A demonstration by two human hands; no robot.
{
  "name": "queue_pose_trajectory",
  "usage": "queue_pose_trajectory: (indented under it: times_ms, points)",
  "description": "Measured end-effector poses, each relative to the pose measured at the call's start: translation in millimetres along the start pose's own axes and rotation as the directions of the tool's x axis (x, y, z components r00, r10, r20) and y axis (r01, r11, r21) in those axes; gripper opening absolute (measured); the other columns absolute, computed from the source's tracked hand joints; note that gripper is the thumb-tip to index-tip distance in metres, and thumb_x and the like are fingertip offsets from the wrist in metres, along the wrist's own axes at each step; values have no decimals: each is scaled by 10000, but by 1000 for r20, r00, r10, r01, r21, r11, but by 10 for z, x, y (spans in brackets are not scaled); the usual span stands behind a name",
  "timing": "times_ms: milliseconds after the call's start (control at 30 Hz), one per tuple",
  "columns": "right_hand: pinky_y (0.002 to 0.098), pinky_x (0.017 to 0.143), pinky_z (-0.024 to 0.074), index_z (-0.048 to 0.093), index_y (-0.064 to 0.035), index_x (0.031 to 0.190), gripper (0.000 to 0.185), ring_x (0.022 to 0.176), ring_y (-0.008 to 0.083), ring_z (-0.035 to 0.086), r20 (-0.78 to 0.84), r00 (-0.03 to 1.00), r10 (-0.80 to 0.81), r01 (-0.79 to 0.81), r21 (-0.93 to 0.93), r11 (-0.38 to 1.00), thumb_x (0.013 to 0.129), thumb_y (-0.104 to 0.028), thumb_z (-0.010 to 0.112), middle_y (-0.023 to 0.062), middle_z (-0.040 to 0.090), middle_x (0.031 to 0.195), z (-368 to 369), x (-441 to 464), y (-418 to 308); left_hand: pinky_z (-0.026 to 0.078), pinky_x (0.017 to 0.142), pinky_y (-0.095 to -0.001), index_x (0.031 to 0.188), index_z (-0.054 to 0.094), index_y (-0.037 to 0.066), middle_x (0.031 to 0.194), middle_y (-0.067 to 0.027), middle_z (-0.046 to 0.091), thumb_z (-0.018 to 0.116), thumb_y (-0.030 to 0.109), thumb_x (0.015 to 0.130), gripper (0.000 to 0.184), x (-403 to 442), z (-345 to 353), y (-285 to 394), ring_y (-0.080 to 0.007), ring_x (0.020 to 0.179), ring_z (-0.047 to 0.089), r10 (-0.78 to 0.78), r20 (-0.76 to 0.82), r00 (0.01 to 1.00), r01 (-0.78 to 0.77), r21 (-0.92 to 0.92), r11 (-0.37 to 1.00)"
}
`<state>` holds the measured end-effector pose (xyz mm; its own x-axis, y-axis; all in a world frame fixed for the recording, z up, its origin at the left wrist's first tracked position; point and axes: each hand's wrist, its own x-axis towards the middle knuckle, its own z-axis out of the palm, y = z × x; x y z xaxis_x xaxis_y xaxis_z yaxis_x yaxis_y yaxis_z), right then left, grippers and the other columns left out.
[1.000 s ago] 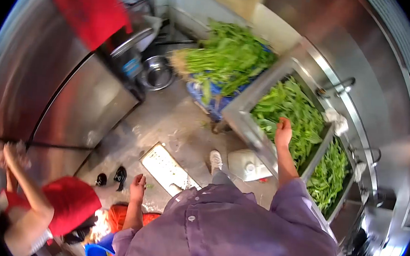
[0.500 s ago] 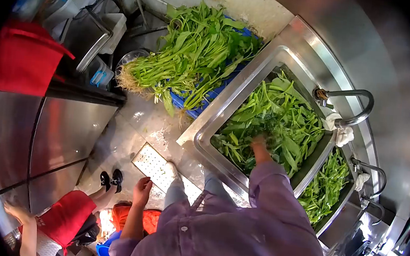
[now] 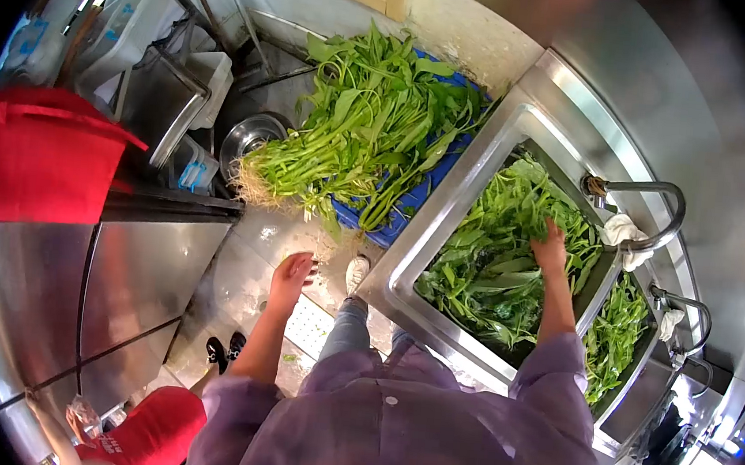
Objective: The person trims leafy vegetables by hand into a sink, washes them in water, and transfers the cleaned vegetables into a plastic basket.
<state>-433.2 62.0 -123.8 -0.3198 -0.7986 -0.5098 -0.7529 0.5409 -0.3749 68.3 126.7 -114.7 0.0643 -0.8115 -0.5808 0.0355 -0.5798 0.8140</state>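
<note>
Nearest is the person's purple shirt (image 3: 390, 438), sleeves pushed up. The left hand (image 3: 293, 274) hangs above the floor, its grip slack, fingers apart and lightly curled around nothing. The right hand (image 3: 551, 248) is in among the leafy greens (image 3: 495, 252) filling the large basin (image 3: 436, 211); leaves hide its fingertips, so whether that grip has closed on any stems cannot be told. More cut greens (image 3: 616, 334) lie in the adjoining basin. Beyond the large basin arches a faucet (image 3: 677, 215), and past its corner a rooted bunch (image 3: 382, 127) lies on blue material (image 3: 419, 203).
</note>
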Motion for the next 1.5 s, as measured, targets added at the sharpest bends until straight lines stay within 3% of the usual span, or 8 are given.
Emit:
queue_pose_trajectory:
  times_ms: [133,433,533,667,867,1067,1233,1500]
  points:
    - [441,936,339,158,-234,1335,843,1203,406,248,-136,975,-178,131,-298,946,674,-540,582,169,198,1351,903,-15,-521,445,643,-249,1046,507,35,930,-52,588,524,219,826,287,663,239,353,-126,792,565,-42,53,998,41,10,999]
    - [393,788,452,366,-142,1221,558,964,332,523,178,981,83,-5,-404,915,723,-252,591,190,400,1197,1282,5,-702,454,717,-388,938,559,10,816,-198,599,653,356,658,455,1361,1079,-142,-364,798,571,28,-39,999,17,825,565]
    - [388,787,446,440,-130,1158,470,956,329,520,91,996,-16,40,-267,963,728,-252,584,177,438,1163,850,-342,-937,466,617,-360,950,533,20,766,-181,604,657,345,666,449,1539,1109,-339,-304,697,591,-25,46,999,-20,765,644]
    - [392,807,418,461,-107,1139,459,978,327,501,-107,985,-134,131,-36,991,728,-265,591,146,454,1155,672,-611,-861,263,371,-244,838,487,76,548,3,440,528,342,810,270,1210,996,179,-86,408,333,-449,348,823,486,-24,873]
    - [382,792,429,471,-95,1108,410,967,314,506,-343,926,-157,148,-53,988,734,-226,576,135,440,1163,480,-1008,-947,205,354,-230,824,471,108,518,12,369,432,358,871,257,343,701,1037,-70,388,271,-259,396,881,330,-121,936]
    - [364,770,428,566,-61,921,302,900,246,530,-550,315,-773,808,-272,523,618,-61,561,75,547,986,198,-1472,-1853,225,366,-199,820,479,81,546,3,420,418,399,870,327,-263,816,1411,-54,412,318,-8,258,966,22,-50,999]
    - [384,894,348,582,-85,872,262,937,207,494,-455,113,-883,857,-405,319,612,-112,593,41,539,945,156,-1687,-2301,286,402,-207,754,474,42,554,11,404,372,274,906,296,-428,1080,1440,-61,444,352,283,182,942,-296,51,954]
    - [342,791,380,560,-93,855,150,769,233,528,-221,404,-888,899,-87,430,732,-173,590,81,506,823,139,-1703,-2041,323,445,-228,774,468,36,576,0,413,367,276,907,292,-584,1330,1265,-70,491,377,386,176,906,-407,106,907]
